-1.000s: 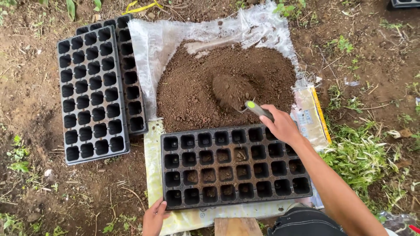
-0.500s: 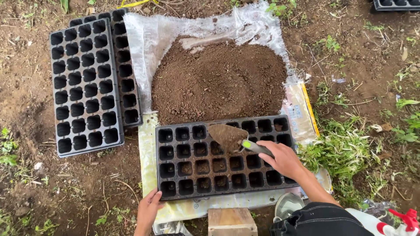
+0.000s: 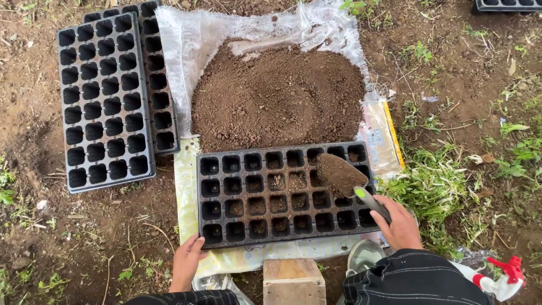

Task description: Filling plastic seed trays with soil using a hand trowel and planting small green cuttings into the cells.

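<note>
Since half a second ago, the soil-loaded trowel [image 3: 345,179] has shifted from the tray's upper middle toward its right end, and the right hand [image 3: 400,226] has drawn back toward the near right corner. That hand is closed around the trowel's grey handle with its green collar, the blade heaped with brown soil and hovering over the right-hand cells of the black seedling tray [image 3: 214,195]. Several middle cells hold some soil; the left ones look hollow. At the tray's near left corner, the left hand [image 3: 186,261] rests with fingers pressed together against the rim. Just beyond the tray's far edge, the soil heap [image 3: 276,96] sits on a white plastic sack [image 3: 192,45]. Two stacked empty trays [image 3: 104,96] lie left of the sack.
</note>
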